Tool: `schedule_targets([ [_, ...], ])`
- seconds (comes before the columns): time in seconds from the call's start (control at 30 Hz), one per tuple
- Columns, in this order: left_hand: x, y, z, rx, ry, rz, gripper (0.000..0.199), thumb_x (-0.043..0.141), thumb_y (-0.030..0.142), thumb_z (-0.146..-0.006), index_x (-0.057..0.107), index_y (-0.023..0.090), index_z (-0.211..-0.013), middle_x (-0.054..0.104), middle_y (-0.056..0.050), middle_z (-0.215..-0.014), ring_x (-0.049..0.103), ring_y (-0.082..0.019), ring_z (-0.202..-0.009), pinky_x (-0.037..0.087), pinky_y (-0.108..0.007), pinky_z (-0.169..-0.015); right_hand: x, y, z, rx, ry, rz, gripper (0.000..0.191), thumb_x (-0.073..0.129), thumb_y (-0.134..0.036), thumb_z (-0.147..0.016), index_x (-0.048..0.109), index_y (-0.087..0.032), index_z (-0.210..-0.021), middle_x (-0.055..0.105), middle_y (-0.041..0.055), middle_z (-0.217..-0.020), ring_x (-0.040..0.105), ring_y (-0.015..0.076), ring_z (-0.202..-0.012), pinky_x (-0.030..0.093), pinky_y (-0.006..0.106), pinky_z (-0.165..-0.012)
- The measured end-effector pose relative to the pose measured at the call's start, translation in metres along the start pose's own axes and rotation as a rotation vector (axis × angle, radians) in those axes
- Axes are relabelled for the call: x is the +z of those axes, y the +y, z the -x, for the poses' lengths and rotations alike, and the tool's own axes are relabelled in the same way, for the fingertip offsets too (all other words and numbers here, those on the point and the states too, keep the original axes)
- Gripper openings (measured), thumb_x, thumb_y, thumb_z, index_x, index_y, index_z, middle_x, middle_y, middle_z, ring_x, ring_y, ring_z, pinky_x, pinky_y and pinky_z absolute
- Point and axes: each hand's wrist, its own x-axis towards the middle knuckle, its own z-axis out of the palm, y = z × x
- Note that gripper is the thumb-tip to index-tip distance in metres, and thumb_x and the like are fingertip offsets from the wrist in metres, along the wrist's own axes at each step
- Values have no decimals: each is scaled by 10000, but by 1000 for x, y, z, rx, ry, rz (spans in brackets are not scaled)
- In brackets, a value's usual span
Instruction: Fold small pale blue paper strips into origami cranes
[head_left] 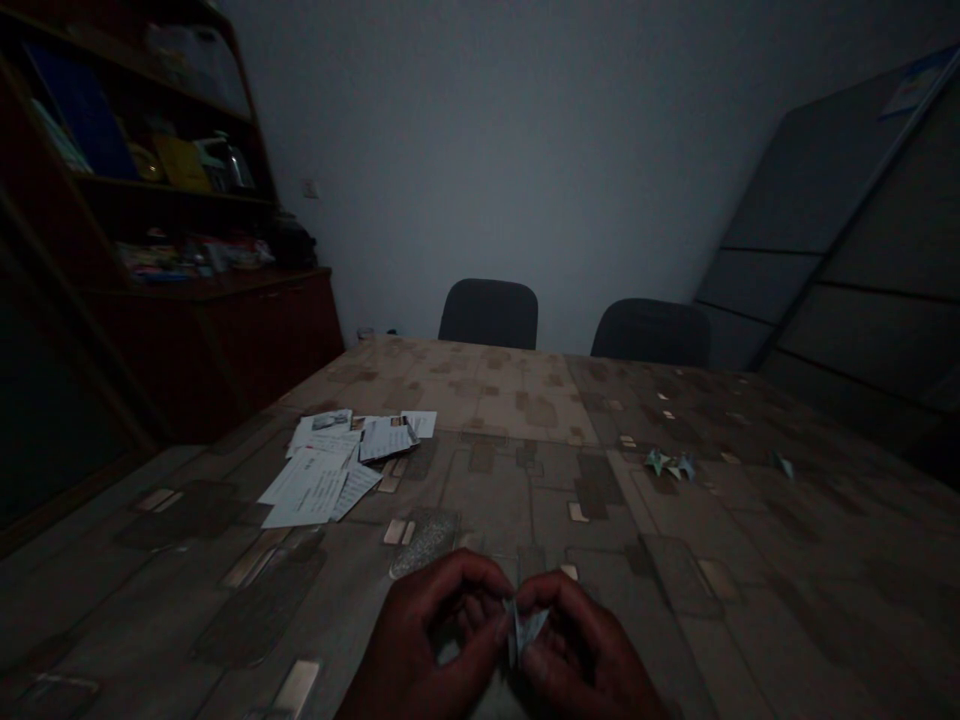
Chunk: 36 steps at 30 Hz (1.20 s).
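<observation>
Close to the near edge of the table, my left hand [442, 640] and my right hand [581, 645] meet fingertip to fingertip. Between them they pinch a small piece of folded paper [531, 628], pale with a pointed corner sticking out to the right. Both thumbs and index fingers press on it, so much of its shape is hidden. A little cluster of folded paper figures [670, 465] sits to the right on the tablecloth, with another small folded paper figure [783, 465] farther right.
A loose pile of printed paper sheets [322, 480] lies at the left on the patterned tablecloth [495, 480]. Two dark chairs [489, 312] stand behind the table. A glass [365, 334] is at the far left corner. A wooden cabinet [262, 330] with filled shelves lines the left side.
</observation>
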Motion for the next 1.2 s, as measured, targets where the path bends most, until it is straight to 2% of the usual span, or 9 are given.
schedule_targets([
  [0.23, -1, -1, -3, 75, 1, -105, 98, 547, 132, -685, 612, 205, -670, 585, 36, -600, 576, -145, -579, 437, -236, -562, -1, 2, 0, -35, 61, 161, 291, 693, -420, -753, 643, -191, -924, 504, -31, -664, 452, 141, -615, 348, 249, -600],
  [0.37, -3, -3, -4, 126, 0, -167, 106, 548, 113, -686, 598, 201, -655, 593, 43, -590, 592, -138, -564, 444, -221, -554, -1, 2, 0, -45, 60, 128, 268, 716, -354, -713, 644, -184, -908, 528, -22, -699, 476, 143, -645, 365, 245, -616],
  [0.5, -4, -5, -4, 175, 15, -212, 122, 549, 105, -709, 582, 204, -646, 600, 47, -587, 593, -130, -554, 440, -210, -540, 0, 0, -1, 9, 33, 0, 331, 745, -412, -714, 638, -181, -925, 533, -20, -732, 466, 132, -653, 367, 237, -624],
  [0.6, -5, -7, -6, 228, 12, -241, 135, 546, 95, -721, 582, 205, -652, 606, 44, -600, 603, -129, -561, 448, -213, -544, 0, -2, -3, 14, 40, -16, 349, 728, -482, -759, 638, -169, -884, 514, -23, -712, 447, 125, -641, 346, 233, -614],
  [0.77, -7, -13, -10, 381, -24, -283, 146, 558, 72, -731, 611, 201, -688, 624, 29, -606, 608, -126, -546, 447, -213, -525, -4, 0, -5, 33, 11, -28, 448, 678, -608, -780, 628, -166, -831, 480, -37, -647, 418, 115, -592, 325, 233, -574],
  [0.87, -9, -12, -12, 461, -63, -299, 154, 546, 70, -749, 625, 190, -693, 636, 6, -615, 617, -132, -545, 452, -218, -514, -8, 4, -5, 39, -22, 22, 471, 652, -636, -788, 626, -169, -836, 529, -13, -669, 465, 122, -595, 354, 238, -574],
  [1.0, -10, -12, -13, 540, -66, -330, 166, 541, 48, -759, 623, 177, -695, 641, -5, -615, 618, -130, -544, 463, -217, -516, -10, 9, -4, 34, 14, 53, 498, 649, -655, -779, 635, -159, -816, 556, -4, -643, 474, 112, -554, 343, 227, -541],
  [1.2, -5, -28, -10, 563, 0, -297, 147, 565, 46, -741, 600, 184, -702, 630, 8, -616, 606, -118, -539, 445, -198, -509, -8, 17, -6, 91, -25, -5, 498, 680, -647, -756, 633, -156, -823, 561, -12, -626, 462, 95, -520, 360, 213, -508],
])
